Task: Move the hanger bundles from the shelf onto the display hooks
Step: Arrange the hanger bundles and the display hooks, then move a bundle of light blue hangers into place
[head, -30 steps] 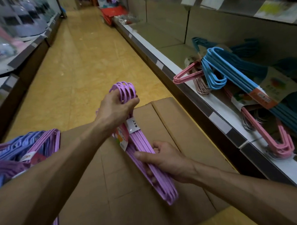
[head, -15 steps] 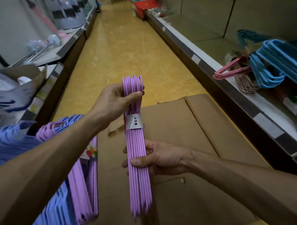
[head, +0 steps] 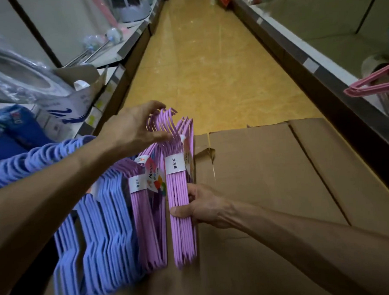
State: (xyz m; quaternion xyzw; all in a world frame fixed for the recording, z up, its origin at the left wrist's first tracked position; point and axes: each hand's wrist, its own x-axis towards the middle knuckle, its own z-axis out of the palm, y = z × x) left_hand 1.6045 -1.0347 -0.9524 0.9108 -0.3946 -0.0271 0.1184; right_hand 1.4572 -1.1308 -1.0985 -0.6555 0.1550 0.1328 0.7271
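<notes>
Hanging upright over a cardboard box (head: 267, 178), lilac hanger bundle (head: 180, 205) sits just beside hung purple and blue bundles (head: 108, 227). Right hand (head: 202, 205) fingers pinch its lower shafts; left hand (head: 135, 125) fingers spread on the hooks.

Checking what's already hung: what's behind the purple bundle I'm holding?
Directly left of the held purple bundle hangs another purple bundle, then blue bundles. The display hook carrying them is hidden by the hangers and left hand.
</notes>
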